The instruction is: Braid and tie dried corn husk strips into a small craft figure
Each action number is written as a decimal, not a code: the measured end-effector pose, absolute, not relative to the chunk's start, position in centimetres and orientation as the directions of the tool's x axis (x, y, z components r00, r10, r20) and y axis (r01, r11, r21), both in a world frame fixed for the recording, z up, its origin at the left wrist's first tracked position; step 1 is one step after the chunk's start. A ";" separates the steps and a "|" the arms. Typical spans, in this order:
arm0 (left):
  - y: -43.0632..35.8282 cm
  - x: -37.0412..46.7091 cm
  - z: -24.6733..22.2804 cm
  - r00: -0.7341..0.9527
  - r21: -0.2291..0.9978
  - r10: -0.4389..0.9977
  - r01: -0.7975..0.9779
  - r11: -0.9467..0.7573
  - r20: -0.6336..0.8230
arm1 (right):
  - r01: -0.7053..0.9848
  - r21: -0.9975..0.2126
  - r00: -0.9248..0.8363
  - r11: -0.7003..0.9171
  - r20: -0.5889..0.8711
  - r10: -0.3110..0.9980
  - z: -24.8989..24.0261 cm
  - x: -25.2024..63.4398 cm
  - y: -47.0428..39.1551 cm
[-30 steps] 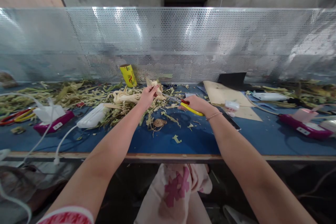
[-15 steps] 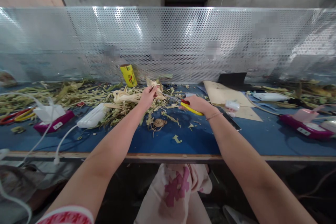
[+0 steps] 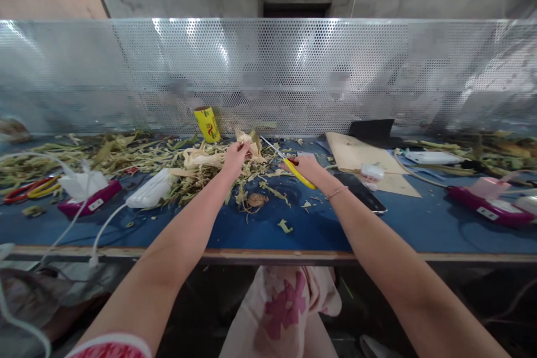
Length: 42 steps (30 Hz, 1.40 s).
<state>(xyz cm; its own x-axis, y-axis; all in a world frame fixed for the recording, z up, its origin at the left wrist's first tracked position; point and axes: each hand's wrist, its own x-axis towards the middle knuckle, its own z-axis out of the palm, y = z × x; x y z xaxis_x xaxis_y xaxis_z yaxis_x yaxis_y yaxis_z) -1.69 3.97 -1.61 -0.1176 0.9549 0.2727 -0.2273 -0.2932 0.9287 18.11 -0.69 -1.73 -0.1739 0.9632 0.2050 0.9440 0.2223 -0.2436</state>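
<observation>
My left hand (image 3: 235, 159) is closed on a pale, papery dried plant piece (image 3: 254, 146), held just above a heap of dried plant scraps (image 3: 201, 176). My right hand (image 3: 305, 166) grips a pair of scissors (image 3: 302, 175) with yellow and red handles. Their metal blades point up and left, close to the plant piece, with a small gap between. The fingertips of both hands are partly hidden. A brown, round dried clump (image 3: 255, 199) lies on the blue tabletop below my left hand.
A yellow cylinder (image 3: 207, 125) stands behind the heap. To the left are a white power bank (image 3: 149, 189), a magenta power strip (image 3: 90, 201) and red-yellow scissors (image 3: 31, 189). On the right lie a phone (image 3: 363, 193), cardboard (image 3: 361, 152) and another power strip (image 3: 489, 207). A perforated metal screen (image 3: 285, 72) rises behind.
The scissors have swung so their blades point more upward, away from the plant piece. My right hand has shifted slightly left, showing more of the phone. The view has tilted up slightly.
</observation>
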 end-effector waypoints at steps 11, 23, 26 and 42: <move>3.2 -0.8 -1.8 0.088 0.963 0.975 -0.197 -0.183 0.204 | 0.952 -0.197 -0.205 0.236 0.164 0.965 -2.3 16.6 -2.1; 1.6 1.0 -2.7 0.382 0.977 0.900 -0.133 -0.169 0.208 | 0.471 -0.733 -0.179 0.491 0.466 0.867 -2.1 16.4 -1.1; 1.7 1.2 -3.0 0.394 0.980 0.897 -0.106 -0.171 0.199 | 0.343 -0.802 -0.160 0.488 0.462 0.872 -2.7 16.6 -0.3; 1.6 1.6 -3.2 0.357 0.965 0.905 0.039 -0.260 0.229 | 0.397 -0.770 -0.048 0.500 0.527 0.849 -3.1 16.7 0.1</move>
<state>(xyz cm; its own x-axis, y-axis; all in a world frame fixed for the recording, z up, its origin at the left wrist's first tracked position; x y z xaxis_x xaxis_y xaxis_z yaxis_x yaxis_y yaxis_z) 1.57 1.62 -3.20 0.3573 0.9055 0.2291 0.0392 -0.2596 0.9649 16.74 0.12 -3.12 -0.0480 0.8487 0.5267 0.3971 0.5001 -0.7696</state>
